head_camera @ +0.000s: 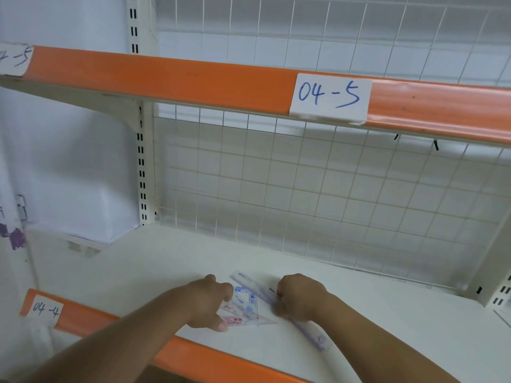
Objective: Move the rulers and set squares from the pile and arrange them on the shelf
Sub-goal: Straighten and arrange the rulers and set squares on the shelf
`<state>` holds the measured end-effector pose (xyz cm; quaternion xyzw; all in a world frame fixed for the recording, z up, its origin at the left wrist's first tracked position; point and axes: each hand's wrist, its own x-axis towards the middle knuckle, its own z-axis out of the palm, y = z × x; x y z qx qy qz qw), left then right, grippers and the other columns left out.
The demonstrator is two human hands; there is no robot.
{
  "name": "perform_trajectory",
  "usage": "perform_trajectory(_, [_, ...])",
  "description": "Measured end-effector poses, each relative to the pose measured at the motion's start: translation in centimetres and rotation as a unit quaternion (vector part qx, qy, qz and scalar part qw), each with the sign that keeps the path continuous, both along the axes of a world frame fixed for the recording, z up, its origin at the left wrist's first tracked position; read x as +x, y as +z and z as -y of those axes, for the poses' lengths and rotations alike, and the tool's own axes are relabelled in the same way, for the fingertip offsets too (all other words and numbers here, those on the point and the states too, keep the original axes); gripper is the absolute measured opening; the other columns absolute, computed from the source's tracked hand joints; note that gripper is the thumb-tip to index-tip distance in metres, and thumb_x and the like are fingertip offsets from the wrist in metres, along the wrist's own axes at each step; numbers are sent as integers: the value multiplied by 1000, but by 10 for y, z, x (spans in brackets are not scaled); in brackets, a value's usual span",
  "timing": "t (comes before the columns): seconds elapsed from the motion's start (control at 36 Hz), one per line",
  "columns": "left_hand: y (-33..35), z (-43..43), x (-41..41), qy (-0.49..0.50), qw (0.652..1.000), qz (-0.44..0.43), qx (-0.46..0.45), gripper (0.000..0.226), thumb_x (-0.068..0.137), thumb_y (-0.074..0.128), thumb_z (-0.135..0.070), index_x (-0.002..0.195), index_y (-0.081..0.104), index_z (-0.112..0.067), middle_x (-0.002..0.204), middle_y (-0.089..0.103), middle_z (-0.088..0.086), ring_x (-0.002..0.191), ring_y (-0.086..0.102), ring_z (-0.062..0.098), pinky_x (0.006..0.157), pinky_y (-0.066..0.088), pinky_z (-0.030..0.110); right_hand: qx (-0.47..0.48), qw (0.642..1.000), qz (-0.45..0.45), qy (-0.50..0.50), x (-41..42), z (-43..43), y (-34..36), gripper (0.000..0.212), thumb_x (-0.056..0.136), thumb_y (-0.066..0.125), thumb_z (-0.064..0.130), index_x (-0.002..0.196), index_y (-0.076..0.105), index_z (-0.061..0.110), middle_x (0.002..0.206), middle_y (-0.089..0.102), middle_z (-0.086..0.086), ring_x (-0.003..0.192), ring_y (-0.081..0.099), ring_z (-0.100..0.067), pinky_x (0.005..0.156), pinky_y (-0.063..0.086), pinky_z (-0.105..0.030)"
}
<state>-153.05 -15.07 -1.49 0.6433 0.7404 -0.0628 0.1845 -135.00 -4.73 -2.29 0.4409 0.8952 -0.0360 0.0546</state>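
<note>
Nearest, 2 bare forearms cross the orange front lip [210, 355] of the shelf [387, 313], whose label [45, 309] reads 04-4. Just past that lip the left hand [210, 302] has its fingers curled onto the edge of a few clear set squares [244, 304], one of them printed pink. The right hand [300, 297] is curled over 1 long clear ruler [255, 286] that lies flat and slants from behind the set squares toward the front edge.

Progress, as a judgement: a small batch has reached the shelf and is being squared up — overlapping and skewed, not yet in a tidy row. The pile itself is out of view, so how much is left cannot be told.

Room looks generous. The shelf runs white and bare to the right and back to the wire grid [304, 194]; the near end of the ruler sits close to the front lip, the one edge worth minding. Overhead the upper shelf [193, 76], marked 04-5, hangs well above the hands — likely no hindrance to lifting flat pieces.
</note>
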Motion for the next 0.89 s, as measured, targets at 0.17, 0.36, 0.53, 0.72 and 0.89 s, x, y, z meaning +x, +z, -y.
perform_trajectory(0.17, [5, -1, 3, 5, 1000, 4, -11, 56, 83, 71, -37, 128, 38, -27, 113, 40, 3, 89, 46, 19, 67, 39, 27, -6, 1000, 0, 3, 1, 0, -1, 24, 86, 54, 27, 95, 65, 8, 82, 54, -2, 79, 51, -21, 57, 34, -24])
perform_trajectory(0.36, [7, 1, 8, -14, 1000, -6, 14, 52, 87, 67, -32, 129, 38, -25, 101, 46, -2, 88, 45, 18, 70, 36, 29, -3, 1000, -4, 4, 1, 1, 0, 13, 85, 53, 25, 80, 54, 13, 68, 44, 2, 78, 49, -22, 50, 27, -21])
perform_trajectory(0.53, [11, 0, 6, -15, 1000, -10, 1, 55, 90, 63, -31, 137, 35, -27, 124, 49, 5, 93, 46, 19, 76, 37, 28, -11, 1000, -9, -3, 1, -1, -2, 20, 84, 53, 26, 89, 64, 9, 79, 54, -2, 78, 51, -22, 51, 30, -21])
perform_trajectory(0.72, [18, 3, 7, -2, 1000, -1, -10, 63, 85, 70, -25, 139, 38, -27, 129, 47, 4, 90, 50, 17, 54, 34, 18, -24, 1000, -17, -11, 0, -2, -2, 28, 85, 55, 26, 101, 68, 8, 85, 60, -4, 79, 54, -21, 60, 39, -23])
perform_trajectory(0.89, [23, 4, 10, -3, 999, -29, -16, 64, 84, 62, -15, 142, 36, -26, 120, 53, 4, 71, 48, 12, 49, 35, 18, -16, 1000, -9, -9, -1, 0, 2, 26, 84, 57, 26, 95, 67, 5, 79, 55, -3, 77, 52, -22, 57, 36, -23])
